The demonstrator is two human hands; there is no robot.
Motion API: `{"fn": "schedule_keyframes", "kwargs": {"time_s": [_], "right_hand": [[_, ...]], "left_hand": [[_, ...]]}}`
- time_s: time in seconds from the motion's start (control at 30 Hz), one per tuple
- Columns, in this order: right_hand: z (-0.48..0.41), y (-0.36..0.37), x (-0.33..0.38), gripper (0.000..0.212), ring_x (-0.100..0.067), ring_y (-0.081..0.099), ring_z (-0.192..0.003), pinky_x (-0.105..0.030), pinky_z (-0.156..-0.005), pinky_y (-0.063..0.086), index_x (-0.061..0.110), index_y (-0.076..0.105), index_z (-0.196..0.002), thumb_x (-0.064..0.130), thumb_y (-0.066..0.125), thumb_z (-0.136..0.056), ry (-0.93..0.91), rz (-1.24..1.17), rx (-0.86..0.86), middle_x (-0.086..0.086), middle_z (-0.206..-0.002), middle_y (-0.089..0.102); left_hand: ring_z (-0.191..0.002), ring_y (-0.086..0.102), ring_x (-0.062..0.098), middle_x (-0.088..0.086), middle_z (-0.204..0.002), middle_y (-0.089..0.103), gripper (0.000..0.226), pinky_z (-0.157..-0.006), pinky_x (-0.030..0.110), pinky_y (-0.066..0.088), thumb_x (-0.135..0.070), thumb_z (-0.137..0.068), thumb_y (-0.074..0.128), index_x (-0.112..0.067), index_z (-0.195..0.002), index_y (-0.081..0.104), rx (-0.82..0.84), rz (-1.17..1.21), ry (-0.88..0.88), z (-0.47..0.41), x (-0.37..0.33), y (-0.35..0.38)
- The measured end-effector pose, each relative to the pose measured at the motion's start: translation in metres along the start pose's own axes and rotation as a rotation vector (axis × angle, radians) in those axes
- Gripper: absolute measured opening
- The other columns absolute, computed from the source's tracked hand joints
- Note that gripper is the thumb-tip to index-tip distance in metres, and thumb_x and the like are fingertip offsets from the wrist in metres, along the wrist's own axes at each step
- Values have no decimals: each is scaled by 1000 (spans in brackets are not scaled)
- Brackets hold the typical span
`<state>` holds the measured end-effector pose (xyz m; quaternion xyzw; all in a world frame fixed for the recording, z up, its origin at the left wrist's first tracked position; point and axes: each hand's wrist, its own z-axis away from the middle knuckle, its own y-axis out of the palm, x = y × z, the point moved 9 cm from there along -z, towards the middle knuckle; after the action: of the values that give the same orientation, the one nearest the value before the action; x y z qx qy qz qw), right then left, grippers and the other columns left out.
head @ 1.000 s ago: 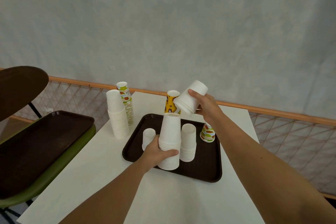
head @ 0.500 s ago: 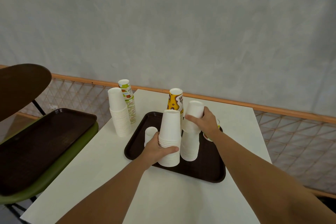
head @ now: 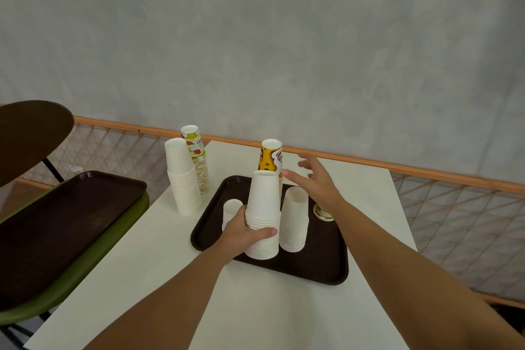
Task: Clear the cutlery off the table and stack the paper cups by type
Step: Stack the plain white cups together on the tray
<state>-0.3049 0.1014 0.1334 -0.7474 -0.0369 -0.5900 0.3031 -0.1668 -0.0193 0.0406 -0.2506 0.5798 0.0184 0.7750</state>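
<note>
White paper cup stack (head: 183,179) far left on the table (head: 255,315), dark tray (head: 312,267) to its right, my left hand (head: 244,236) wrapped round the tall white stack (head: 262,204) on it, shorter white stack (head: 294,219) just right, my right hand (head: 318,179) above it, fingers spread, holding nothing

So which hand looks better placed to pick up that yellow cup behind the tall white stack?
The right hand, probably. It is open and empty, fingers spread just beside the yellow cup. The left hand is busy: it grips the tall white stack on the tray.
</note>
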Motion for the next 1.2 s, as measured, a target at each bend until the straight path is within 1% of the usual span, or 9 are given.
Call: {"fn": "schedule_keyframes", "kwargs": {"time_s": [0.1, 0.17, 0.23, 0.43, 0.5, 0.67, 0.8, 1.03, 1.2], "right_hand": [[4, 17, 17, 71, -17, 48, -118, -29, -93, 41, 24, 36, -139, 39, 72, -79, -11, -17, 151, -1, -129, 50], [9, 37, 17, 79, -19, 50, -120, -29, -94, 41, 24, 30, -142, 37, 74, -77, 18, 7, 299, -1, -129, 51], [15, 50, 17, 80, -20, 51, -119, -30, -95, 42, 25, 28, -143, 33, 74, -78, 34, 12, 386, 0, -131, 51], [23, 72, 13, 58, -19, 55, -114, -34, -95, 49, 25, 44, -129, 31, 74, -79, 64, -3, 518, 1, -125, 57], [24, 73, 12, 54, -19, 56, -113, -34, -94, 50, 24, 47, -127, 31, 73, -79, 76, -16, 516, -1, -123, 59], [22, 72, 16, 58, -19, 57, -110, -34, -92, 50, 21, 50, -127, 33, 75, -77, 69, -8, 470, 0, -121, 60], [21, 69, 19, 58, -19, 57, -111, -34, -91, 50, 22, 49, -128, 34, 75, -77, 59, 1, 441, -1, -121, 59], [17, 55, 29, 54, -19, 61, -108, -37, -92, 52, 17, 53, -125, 30, 75, -77, 66, -143, 400, -2, -117, 64], [9, 41, 35, 48, -19, 62, -105, -31, -80, 54, 16, 54, -122, 27, 73, -79, 87, -255, 343, -2, -115, 65]], "left_hand": [[-110, 46, 15, -6, -116, 48, 74, -99, 38, 44, -32, -72, 78, -27, -131, 34, -6, 12, -10, -1, 0, 0], [-109, 47, 15, -6, -115, 49, 73, -99, 38, 44, -33, -71, 79, -27, -130, 35, -9, 23, -6, -1, -2, 1], [-109, 48, 15, -6, -115, 50, 73, -98, 37, 45, -33, -71, 78, -26, -130, 36, -17, 30, 3, -1, -3, 0], [-105, 49, 14, -8, -109, 51, 67, -92, 32, 46, -32, -73, 78, -28, -125, 37, -35, 34, 26, 1, -11, -5], [-106, 50, 15, -8, -110, 51, 70, -93, 34, 46, -33, -72, 78, -27, -128, 37, -37, 36, 26, 1, -12, -6], [-110, 51, 17, -4, -116, 53, 74, -97, 37, 47, -34, -71, 79, -26, -131, 37, -42, 46, 23, 2, -10, -7], [-110, 51, 16, -5, -115, 53, 75, -95, 35, 47, -35, -70, 79, -25, -131, 37, -41, 58, 25, 3, -12, -7], [-110, 52, 16, -5, -117, 55, 70, -95, 33, 46, -34, -70, 79, -24, -128, 42, -28, 52, 25, 9, -15, -4], [-104, 51, 13, -8, -111, 54, 66, -89, 30, 45, -34, -70, 79, -25, -125, 43, -22, 39, 1, 11, -11, -2]]}}
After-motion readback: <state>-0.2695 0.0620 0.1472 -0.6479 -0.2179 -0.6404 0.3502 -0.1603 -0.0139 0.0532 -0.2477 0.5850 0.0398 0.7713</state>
